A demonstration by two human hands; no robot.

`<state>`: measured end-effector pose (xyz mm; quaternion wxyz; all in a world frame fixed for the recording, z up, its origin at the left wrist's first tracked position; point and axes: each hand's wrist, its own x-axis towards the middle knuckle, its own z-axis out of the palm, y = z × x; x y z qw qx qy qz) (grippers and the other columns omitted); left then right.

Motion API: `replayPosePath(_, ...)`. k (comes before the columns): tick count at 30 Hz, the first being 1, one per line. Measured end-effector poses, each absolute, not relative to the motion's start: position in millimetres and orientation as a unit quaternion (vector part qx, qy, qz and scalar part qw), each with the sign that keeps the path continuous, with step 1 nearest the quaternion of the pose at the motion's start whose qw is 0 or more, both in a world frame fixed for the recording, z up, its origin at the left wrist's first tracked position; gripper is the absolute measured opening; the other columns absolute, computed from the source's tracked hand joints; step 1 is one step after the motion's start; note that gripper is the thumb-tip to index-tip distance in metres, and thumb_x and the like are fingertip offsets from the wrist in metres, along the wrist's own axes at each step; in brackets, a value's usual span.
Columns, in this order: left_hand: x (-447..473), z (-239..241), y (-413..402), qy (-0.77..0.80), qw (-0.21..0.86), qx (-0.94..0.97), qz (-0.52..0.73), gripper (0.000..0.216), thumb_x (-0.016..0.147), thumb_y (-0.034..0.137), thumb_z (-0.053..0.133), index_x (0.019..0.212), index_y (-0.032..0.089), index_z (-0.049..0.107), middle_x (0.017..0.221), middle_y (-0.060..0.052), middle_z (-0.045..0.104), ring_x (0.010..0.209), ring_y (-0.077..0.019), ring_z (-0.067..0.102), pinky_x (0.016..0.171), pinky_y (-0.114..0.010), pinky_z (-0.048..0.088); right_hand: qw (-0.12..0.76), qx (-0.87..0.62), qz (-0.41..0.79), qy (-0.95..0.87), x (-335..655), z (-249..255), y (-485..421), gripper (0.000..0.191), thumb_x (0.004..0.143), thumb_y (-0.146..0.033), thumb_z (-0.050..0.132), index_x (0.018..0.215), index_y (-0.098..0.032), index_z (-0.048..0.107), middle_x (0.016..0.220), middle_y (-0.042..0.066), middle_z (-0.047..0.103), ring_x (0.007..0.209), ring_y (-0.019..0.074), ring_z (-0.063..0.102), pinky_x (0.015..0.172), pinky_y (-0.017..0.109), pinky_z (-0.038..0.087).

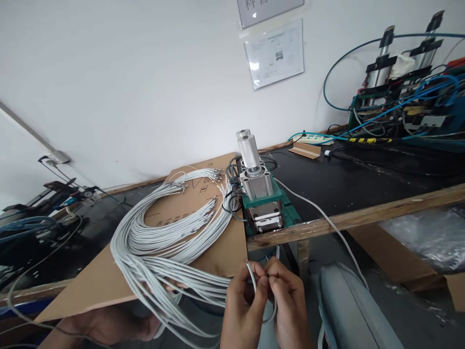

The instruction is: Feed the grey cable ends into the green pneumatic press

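My left hand [245,305] and my right hand [288,303] meet in front of the bench edge, fingertips pinched together. Between them is a thin white cable [251,275]. One reddish-tipped end of it sticks up over the left fingers, and a loop hangs below the hands. What the right fingertips pinch is mostly hidden, though it appears to be part of this cable. To the left, a big curved bundle of white cables [123,242] with stripped ends lies on a cardboard sheet [218,259]. Some strands run down beside my left hand.
A small pneumatic press [257,186] on a green base stands at the bench edge, ahead of my hands. Larger machines [378,82] with blue hoses are at the far right. A power strip [312,139] lies near the wall. Under the cardboard shows a bare limb [105,322].
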<state>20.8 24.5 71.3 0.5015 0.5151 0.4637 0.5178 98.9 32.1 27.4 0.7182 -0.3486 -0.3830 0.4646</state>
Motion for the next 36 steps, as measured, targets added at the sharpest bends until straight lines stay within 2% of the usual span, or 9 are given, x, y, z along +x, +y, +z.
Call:
replayPosePath(6, 8.2, 76.6, 28.6, 0.445, 0.525, 0.583, 0.431, 0.043, 0.086, 0.059, 0.067, 0.078, 0.018, 0.056, 0.068, 0.005, 0.046, 0.062, -0.0107, 0.039, 0.058, -0.02, 0.034, 0.68, -0.345, 0.442, -0.473, 118.0, 38.2, 26.8, 0.028, 0.084, -0.023, 0.049, 0.06, -0.024, 0.035, 0.061, -0.006, 0.035, 0.057, 0.0122, 0.032, 0.053, 0.024, 0.031)
replayPosePath(11, 6.5, 80.2, 28.5, 0.438, 0.532, 0.597, 0.41, 0.043, 0.087, 0.057, 0.067, 0.075, 0.018, 0.054, 0.068, 0.005, 0.046, 0.063, -0.0111, 0.04, 0.059, -0.021, 0.035, 0.567, -0.335, 0.466, -0.591, 145.2, 50.1, 25.3, 0.025, 0.084, -0.019, 0.049, 0.061, -0.023, 0.04, 0.063, -0.004, 0.042, 0.06, 0.0128, 0.041, 0.056, 0.025, 0.033)
replayPosePath(14, 7.2, 78.6, 27.5, 0.431, 0.536, 0.601, 0.408, 0.042, 0.088, 0.056, 0.066, 0.076, 0.018, 0.055, 0.066, 0.005, 0.047, 0.061, -0.0104, 0.038, 0.057, -0.021, 0.033, 0.528, -0.347, 0.451, -0.631, 155.5, 54.4, 26.1, 0.026, 0.086, -0.016, 0.049, 0.062, -0.022, 0.039, 0.063, -0.005, 0.042, 0.06, 0.0123, 0.042, 0.056, 0.025, 0.032)
replayPosePath(21, 8.8, 81.2, 27.8, 0.431, 0.547, 0.583, 0.42, 0.04, 0.087, 0.054, 0.068, 0.076, 0.018, 0.055, 0.066, 0.005, 0.047, 0.06, -0.0101, 0.037, 0.056, -0.02, 0.032, 0.527, -0.353, 0.4, -0.662, 155.7, 57.3, 23.0, 0.028, 0.092, -0.017, 0.047, 0.067, -0.023, 0.038, 0.066, -0.004, 0.045, 0.062, 0.0123, 0.045, 0.057, 0.024, 0.033)
replayPosePath(28, 9.6, 80.6, 31.4, 0.435, 0.529, 0.597, 0.418, 0.025, 0.088, 0.039, 0.065, 0.076, 0.018, 0.055, 0.066, 0.005, 0.048, 0.06, -0.0106, 0.039, 0.055, -0.021, 0.032, 0.487, -0.362, 0.409, -0.682, 160.3, 54.6, 22.1, 0.029, 0.096, -0.022, 0.044, 0.068, -0.023, 0.037, 0.068, -0.003, 0.045, 0.064, 0.0133, 0.046, 0.059, 0.024, 0.034)
replayPosePath(33, 7.1, 78.3, 31.7, 0.445, 0.532, 0.611, 0.382, 0.019, 0.084, 0.033, 0.064, 0.077, 0.019, 0.054, 0.063, 0.007, 0.044, 0.058, -0.0105, 0.035, 0.054, -0.022, 0.029, 0.441, -0.379, 0.369, -0.725, 166.5, 59.7, 18.6, 0.026, 0.094, -0.016, 0.043, 0.07, -0.024, 0.035, 0.069, -0.004, 0.044, 0.063, 0.0127, 0.047, 0.058, 0.024, 0.034)
replayPosePath(36, 5.6, 76.8, 31.1, 0.454, 0.531, 0.623, 0.351, 0.019, 0.084, 0.035, 0.061, 0.077, 0.02, 0.052, 0.063, 0.007, 0.041, 0.058, -0.0112, 0.032, 0.054, -0.023, 0.028, 0.448, -0.39, 0.367, -0.717, 164.1, 57.6, 16.8, 0.026, 0.091, -0.015, 0.044, 0.069, -0.023, 0.034, 0.068, -0.004, 0.044, 0.062, 0.0125, 0.047, 0.057, 0.024, 0.034)
